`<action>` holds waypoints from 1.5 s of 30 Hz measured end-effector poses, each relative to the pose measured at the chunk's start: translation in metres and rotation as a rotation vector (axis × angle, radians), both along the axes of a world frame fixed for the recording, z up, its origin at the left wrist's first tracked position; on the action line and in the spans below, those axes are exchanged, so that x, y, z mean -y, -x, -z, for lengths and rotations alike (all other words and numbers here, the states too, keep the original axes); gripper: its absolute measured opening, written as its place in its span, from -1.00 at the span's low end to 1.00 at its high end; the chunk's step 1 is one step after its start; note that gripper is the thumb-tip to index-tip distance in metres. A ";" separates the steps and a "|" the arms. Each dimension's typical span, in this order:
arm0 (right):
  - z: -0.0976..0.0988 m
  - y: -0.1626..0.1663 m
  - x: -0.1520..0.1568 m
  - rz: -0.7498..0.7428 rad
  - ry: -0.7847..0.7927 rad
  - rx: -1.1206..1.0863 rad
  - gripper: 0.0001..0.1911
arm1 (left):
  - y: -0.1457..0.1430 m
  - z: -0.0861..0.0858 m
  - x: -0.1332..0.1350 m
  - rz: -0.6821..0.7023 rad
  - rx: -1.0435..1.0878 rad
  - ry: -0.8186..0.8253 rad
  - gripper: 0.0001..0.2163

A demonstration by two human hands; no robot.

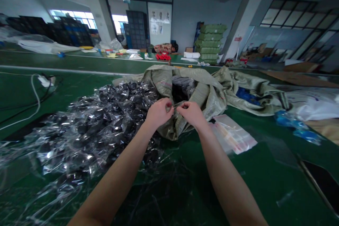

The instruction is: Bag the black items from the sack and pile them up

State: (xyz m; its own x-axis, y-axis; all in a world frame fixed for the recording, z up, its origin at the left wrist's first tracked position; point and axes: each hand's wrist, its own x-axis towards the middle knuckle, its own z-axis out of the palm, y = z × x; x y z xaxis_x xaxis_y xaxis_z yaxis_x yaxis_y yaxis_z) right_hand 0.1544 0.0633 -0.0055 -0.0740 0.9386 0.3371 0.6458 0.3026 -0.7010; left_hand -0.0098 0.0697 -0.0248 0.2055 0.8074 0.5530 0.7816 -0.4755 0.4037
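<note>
My left hand [159,113] and my right hand [192,113] meet over the front rim of a grey-green woven sack [209,77]. Both are closed in a pinch, fingertips almost touching. Something small and thin seems to lie between them, too small to name. The sack lies with its rolled mouth open towards me, dark clear-wrapped contents showing inside. Left of it spreads a large heap of dark items in clear plastic bags [106,123]. To the right of my right hand lies a stack of flat clear plastic bags [234,134].
A second woven sack [254,91] with blue contents lies at right, near crumpled blue plastic [299,127]. A phone-like dark slab [321,180] rests at the right edge. Cables [37,102] cross the green table at left. A person [165,48] leans over the far table.
</note>
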 end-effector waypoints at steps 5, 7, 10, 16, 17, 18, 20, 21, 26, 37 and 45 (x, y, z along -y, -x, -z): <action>0.004 -0.002 -0.004 -0.016 -0.053 -0.057 -0.77 | 0.000 0.002 -0.003 -0.022 0.189 -0.072 -0.87; 0.006 0.000 -0.006 -0.011 -0.103 -0.118 -0.76 | 0.000 0.000 -0.003 -0.073 0.284 -0.096 -0.84; 0.008 0.004 -0.008 0.022 -0.145 -0.237 -0.72 | 0.001 -0.004 -0.003 -0.093 0.387 -0.056 -0.84; 0.005 0.007 -0.003 0.159 -0.295 -0.299 -0.74 | 0.001 -0.013 0.000 -0.017 0.567 0.097 -0.83; 0.004 0.007 -0.002 0.166 -0.308 -0.293 -0.74 | 0.000 -0.014 0.001 -0.011 0.565 0.084 -0.83; 0.003 0.007 0.000 0.170 -0.315 -0.285 -0.74 | -0.001 -0.015 0.003 -0.005 0.543 0.058 -0.84; 0.001 0.006 0.003 0.179 -0.326 -0.267 -0.75 | -0.003 -0.015 0.007 -0.008 0.454 -0.028 -0.85; 0.000 0.006 0.004 0.182 -0.334 -0.256 -0.75 | -0.004 -0.015 0.010 -0.020 0.397 -0.081 -0.85; -0.007 0.008 0.011 0.164 -0.378 -0.249 -0.77 | -0.007 -0.015 0.017 -0.138 0.251 -0.268 -0.86; -0.003 0.016 0.008 -0.099 -0.227 -0.552 -0.71 | -0.009 -0.021 0.021 -0.072 0.434 -0.226 -0.86; -0.008 0.020 0.017 -0.037 -0.253 -0.553 -0.65 | -0.006 -0.024 0.028 -0.183 0.173 -0.507 -0.84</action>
